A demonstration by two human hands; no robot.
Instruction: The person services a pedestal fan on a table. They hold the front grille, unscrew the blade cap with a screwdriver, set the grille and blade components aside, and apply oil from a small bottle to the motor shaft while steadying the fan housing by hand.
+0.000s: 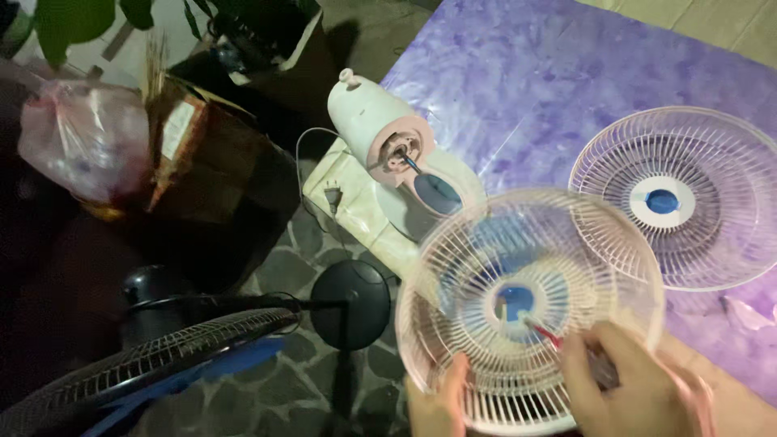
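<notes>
My left hand (437,405) grips the lower rim of a pale pink fan grille (477,251), holding it up tilted toward me. My right hand (627,384) is closed on a red-handled screwdriver (544,332) whose tip points at the grille's blue centre hub (515,299). Behind the grille lies the white fan body (368,113) with its pink motor face and bare shaft (398,151). A second pink grille with a blue and white centre (662,200) lies flat on the purple mat (518,73).
A black standing fan (162,364) with a round base (350,303) lies at lower left on the stone floor. A cardboard box (202,154), a plastic bag (81,133) and plant leaves (69,20) crowd the upper left. A power cord and plug (332,194) trail beside the white fan.
</notes>
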